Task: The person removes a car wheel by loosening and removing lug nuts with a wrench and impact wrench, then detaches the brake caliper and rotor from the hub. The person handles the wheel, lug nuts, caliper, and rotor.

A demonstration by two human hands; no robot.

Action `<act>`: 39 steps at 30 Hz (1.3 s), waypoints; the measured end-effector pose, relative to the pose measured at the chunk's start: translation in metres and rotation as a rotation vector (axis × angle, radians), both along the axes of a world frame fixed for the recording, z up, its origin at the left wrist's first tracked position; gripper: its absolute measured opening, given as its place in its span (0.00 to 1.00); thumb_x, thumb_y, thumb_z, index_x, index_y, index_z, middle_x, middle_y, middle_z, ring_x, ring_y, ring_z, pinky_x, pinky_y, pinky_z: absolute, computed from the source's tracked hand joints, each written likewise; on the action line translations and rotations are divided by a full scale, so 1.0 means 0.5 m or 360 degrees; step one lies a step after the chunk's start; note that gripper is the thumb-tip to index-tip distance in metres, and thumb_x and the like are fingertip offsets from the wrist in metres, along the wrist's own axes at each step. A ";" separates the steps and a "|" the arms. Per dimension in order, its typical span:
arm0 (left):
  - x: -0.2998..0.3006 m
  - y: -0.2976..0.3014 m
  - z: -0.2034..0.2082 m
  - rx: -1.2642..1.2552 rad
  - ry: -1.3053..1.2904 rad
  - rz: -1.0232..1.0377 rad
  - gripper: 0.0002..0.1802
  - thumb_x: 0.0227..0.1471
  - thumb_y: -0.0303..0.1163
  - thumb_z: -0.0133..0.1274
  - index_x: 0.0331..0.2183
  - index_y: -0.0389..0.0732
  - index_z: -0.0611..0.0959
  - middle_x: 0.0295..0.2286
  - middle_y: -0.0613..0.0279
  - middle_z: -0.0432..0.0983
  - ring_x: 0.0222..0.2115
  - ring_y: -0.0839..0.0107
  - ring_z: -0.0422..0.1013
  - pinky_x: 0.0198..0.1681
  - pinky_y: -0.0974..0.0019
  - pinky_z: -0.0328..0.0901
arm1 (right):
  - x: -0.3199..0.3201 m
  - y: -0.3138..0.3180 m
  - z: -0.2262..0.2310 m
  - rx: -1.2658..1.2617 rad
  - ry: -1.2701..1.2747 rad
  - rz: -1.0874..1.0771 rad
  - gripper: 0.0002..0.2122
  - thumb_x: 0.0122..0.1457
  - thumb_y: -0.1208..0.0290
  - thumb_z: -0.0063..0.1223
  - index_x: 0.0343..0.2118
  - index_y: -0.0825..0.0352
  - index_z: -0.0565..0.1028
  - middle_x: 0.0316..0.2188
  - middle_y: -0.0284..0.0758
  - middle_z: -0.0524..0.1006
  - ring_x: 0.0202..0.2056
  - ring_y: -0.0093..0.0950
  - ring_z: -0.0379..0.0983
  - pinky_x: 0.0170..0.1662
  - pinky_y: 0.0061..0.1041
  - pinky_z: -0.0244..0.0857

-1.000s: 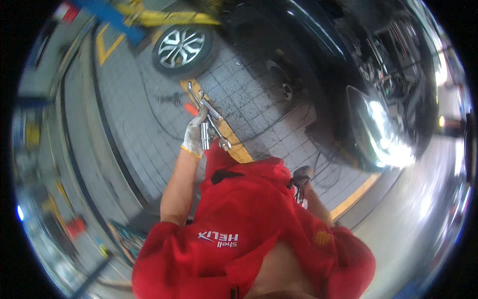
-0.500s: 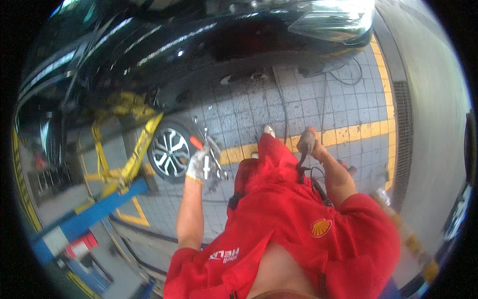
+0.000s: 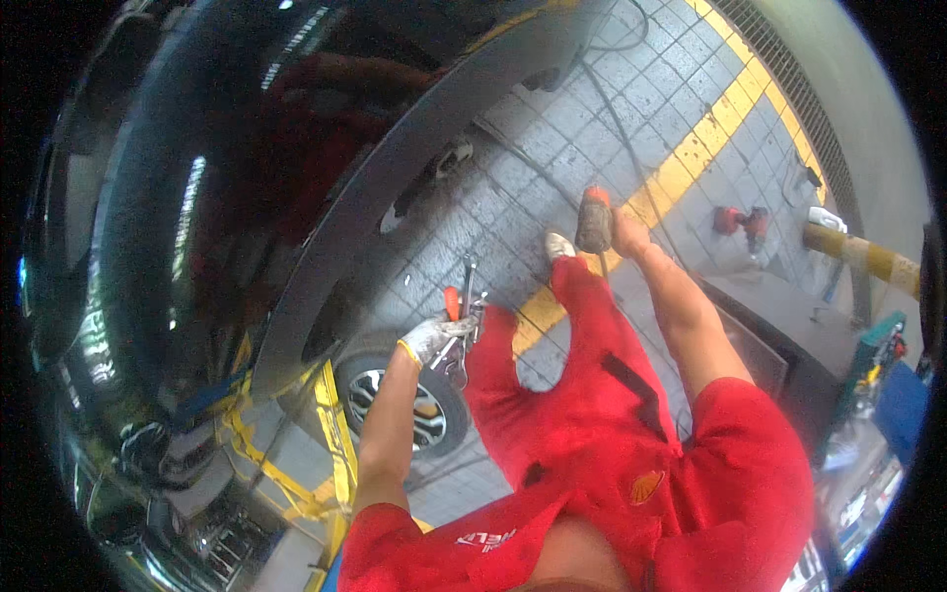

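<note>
Right hand [image 3: 629, 235] reached farther out, clutching a grimy, orange-ended, probably power tool [image 3: 594, 225]; left hand [image 3: 432, 338] gripped shiny wrenches [image 3: 468, 280]

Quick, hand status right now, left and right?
Left hand: gloved, closed around a bunch of metal hand tools, an orange handle among them.
Right hand: closed, holding a dark power tool with an orange end.
</note>
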State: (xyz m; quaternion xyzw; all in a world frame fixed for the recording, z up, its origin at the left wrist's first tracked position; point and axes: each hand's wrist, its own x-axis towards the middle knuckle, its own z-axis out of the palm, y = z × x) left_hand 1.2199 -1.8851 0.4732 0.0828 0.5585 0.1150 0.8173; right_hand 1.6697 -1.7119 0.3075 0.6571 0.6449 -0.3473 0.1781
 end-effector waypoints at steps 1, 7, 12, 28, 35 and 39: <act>-0.011 0.018 -0.064 -0.0151 0.0034 -0.0157 0.15 0.59 0.44 0.64 0.40 0.45 0.83 0.29 0.71 0.79 0.23 0.78 0.71 0.24 0.70 0.64 | -0.016 0.015 -0.055 0.0171 0.0041 0.0021 0.18 0.60 0.68 0.51 0.53 0.62 0.68 0.45 0.51 0.80 0.48 0.53 0.78 0.51 0.49 0.70; -0.055 0.112 -0.508 0.0135 -0.0009 -0.0284 0.13 0.61 0.36 0.62 0.46 0.43 0.84 0.32 0.70 0.80 0.29 0.79 0.73 0.35 0.72 0.69 | -0.083 0.182 -0.399 0.0373 -0.0096 0.0085 0.20 0.55 0.74 0.55 0.52 0.61 0.70 0.46 0.48 0.80 0.49 0.50 0.78 0.52 0.48 0.71; -0.088 0.197 -0.775 0.0668 0.0321 -0.0756 0.18 0.54 0.48 0.68 0.38 0.45 0.87 0.25 0.77 0.75 0.25 0.83 0.67 0.28 0.71 0.63 | -0.071 0.316 -0.621 0.0510 -0.0138 0.0177 0.23 0.54 0.74 0.58 0.54 0.67 0.68 0.43 0.51 0.81 0.45 0.51 0.80 0.49 0.49 0.73; -0.129 0.289 -0.997 0.0968 0.1244 -0.1029 0.32 0.54 0.55 0.61 0.55 0.49 0.80 0.40 0.55 0.84 0.42 0.56 0.79 0.47 0.55 0.70 | -0.234 0.613 -0.566 0.0813 -0.0080 0.1263 0.23 0.58 0.51 0.61 0.48 0.64 0.82 0.43 0.49 0.83 0.45 0.48 0.80 0.49 0.44 0.74; -0.077 0.236 -1.085 0.1417 0.1928 -0.1149 0.24 0.59 0.50 0.55 0.53 0.49 0.77 0.48 0.44 0.77 0.43 0.42 0.77 0.47 0.44 0.71 | -0.582 0.570 -0.159 0.1540 0.1684 0.0552 0.18 0.67 0.58 0.57 0.49 0.69 0.80 0.44 0.47 0.83 0.46 0.42 0.81 0.53 0.35 0.71; -0.070 0.210 -1.124 0.1531 0.2137 -0.1159 0.24 0.60 0.50 0.55 0.53 0.50 0.75 0.46 0.37 0.76 0.41 0.44 0.78 0.41 0.46 0.74 | -0.642 0.526 -0.124 0.1412 0.2251 0.0129 0.18 0.67 0.57 0.58 0.48 0.70 0.81 0.42 0.43 0.84 0.44 0.34 0.81 0.52 0.32 0.71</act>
